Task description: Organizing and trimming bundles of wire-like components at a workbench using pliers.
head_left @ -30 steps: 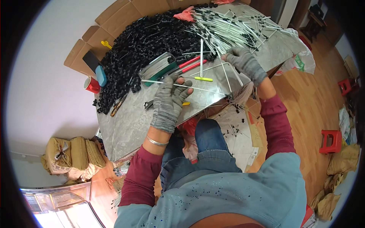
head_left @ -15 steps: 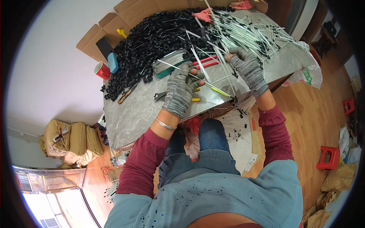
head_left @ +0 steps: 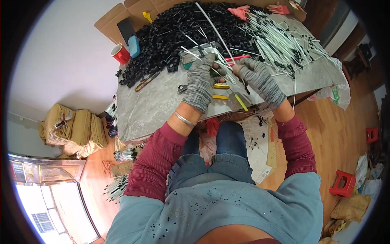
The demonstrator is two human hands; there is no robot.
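My left hand (head_left: 205, 81), in a grey knitted fingerless glove, has its fingers curled round a few thin white rods (head_left: 222, 63) with black ends. Close on its right, my right hand (head_left: 260, 77), gloved alike, pinches at the lower end of a long white rod (head_left: 211, 24) slanting up over the black pile. The fingertips partly hide the grip. Below the hands lie pliers with yellow handles (head_left: 220, 97) and a slim tool with a yellow-green handle (head_left: 241, 102). Red handles (head_left: 242, 58) show behind them, beside a teal box (head_left: 188, 65) holding white rods.
A heap of small black plastic parts (head_left: 162, 40) covers the table's far side (head_left: 136, 105). White rods with black ends (head_left: 272, 40) lie at right, near pink gloves (head_left: 239, 13). A red mug (head_left: 120, 53), a blue case (head_left: 133, 46) and scissors (head_left: 147, 81) sit left. A red stool (head_left: 342, 184) stands right.
My hands have come closer together, the right one moving left toward the left one. The white rods between them have shifted. The whole view has moved slightly.
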